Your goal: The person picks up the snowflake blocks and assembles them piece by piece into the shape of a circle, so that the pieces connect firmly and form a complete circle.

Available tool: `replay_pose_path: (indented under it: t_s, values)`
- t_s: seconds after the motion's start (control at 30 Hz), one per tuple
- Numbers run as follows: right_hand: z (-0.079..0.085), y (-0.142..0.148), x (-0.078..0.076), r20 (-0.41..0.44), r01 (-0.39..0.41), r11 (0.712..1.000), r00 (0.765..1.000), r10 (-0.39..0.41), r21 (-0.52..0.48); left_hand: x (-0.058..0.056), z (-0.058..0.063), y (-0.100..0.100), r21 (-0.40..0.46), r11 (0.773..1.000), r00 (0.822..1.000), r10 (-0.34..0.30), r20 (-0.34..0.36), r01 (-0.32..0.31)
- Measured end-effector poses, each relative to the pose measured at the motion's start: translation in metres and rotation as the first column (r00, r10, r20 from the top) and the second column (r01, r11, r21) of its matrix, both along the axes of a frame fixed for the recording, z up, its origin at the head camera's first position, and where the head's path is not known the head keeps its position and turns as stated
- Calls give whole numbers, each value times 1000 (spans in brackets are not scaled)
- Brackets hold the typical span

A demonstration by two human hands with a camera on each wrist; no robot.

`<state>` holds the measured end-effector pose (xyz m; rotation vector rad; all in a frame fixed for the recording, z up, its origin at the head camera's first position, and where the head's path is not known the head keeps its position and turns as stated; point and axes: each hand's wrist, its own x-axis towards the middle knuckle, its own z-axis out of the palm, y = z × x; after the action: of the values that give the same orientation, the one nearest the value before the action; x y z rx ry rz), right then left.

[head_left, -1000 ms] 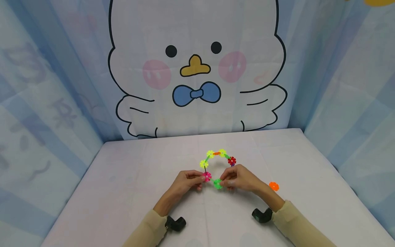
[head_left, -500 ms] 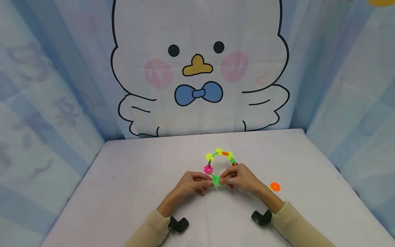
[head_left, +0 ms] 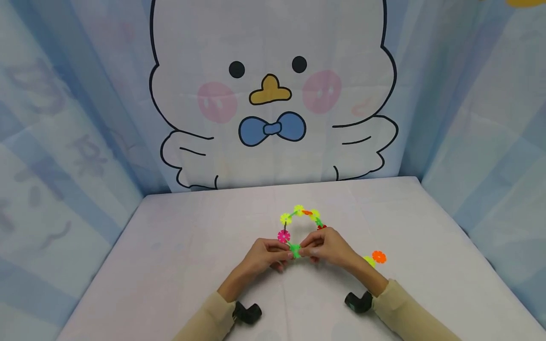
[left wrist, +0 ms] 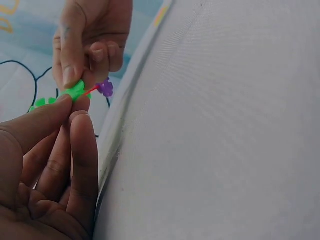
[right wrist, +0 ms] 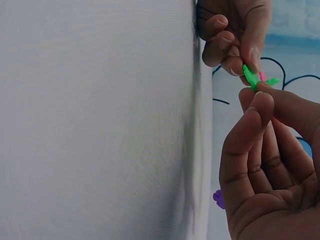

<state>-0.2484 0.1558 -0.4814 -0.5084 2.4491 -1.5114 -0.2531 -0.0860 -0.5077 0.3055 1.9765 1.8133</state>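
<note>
A chain of flower-shaped interlocking plastic discs curves into a ring between both hands in the head view. At its near side is a green disc, pinched between thumb and fingers by my left hand from one side and my right hand from the other. A pink disc sits just beyond the left fingertips. Yellow discs, an orange disc and a red disc follow round the arc, the red one partly behind the right hand. A purple disc shows in the left wrist view.
Beside the right forearm lie a loose orange disc and a yellow disc partly covered by the arm. Black wrist devices stick out by both sleeves. Behind the white-covered table hangs a printed curtain.
My left hand has shifted its grip from the pink disc to the green one, closer to the right hand. The ring has turned slightly. More of the loose yellow disc shows now.
</note>
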Motion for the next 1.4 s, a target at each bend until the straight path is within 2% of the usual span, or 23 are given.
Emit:
replay_pose_path:
  t_s: [0.27, 0.43, 0.57, 0.73, 0.97, 1.17, 1.4]
  values:
    - [3, 9, 1, -43, -39, 996, 998, 43, 74, -1, -3, -2, 16, 1000, 1000, 5, 7, -5]
    - [11, 37, 2, -13, -64, 994, 998, 65, 89, -1, -3, 0, 14, 1000, 1000, 5, 28, -6]
    - [16, 65, 3, 8, -65, 988, 998, 65, 142, -1, -4, 0, 20, 1000, 999, 8, 35, -9]
    - [17, 100, 4, -24, -73, 962, 996, 82, 265, -2, -5, -2, 24, 1000, 999, 3, 33, -4]
    - [17, 138, 7, -67, -134, 919, 983, 170, 371, -2, -4, -2, 18, 1000, 999, 9, 40, -9]
    - [19, 150, 10, -76, -146, 900, 978, 193, 410, -2, -2, -2, 18, 1000, 999, 14, 35, -15]
    - [19, 148, 9, -51, -137, 906, 984, 171, 401, -3, -2, -2, 17, 1000, 999, 17, 37, -17]
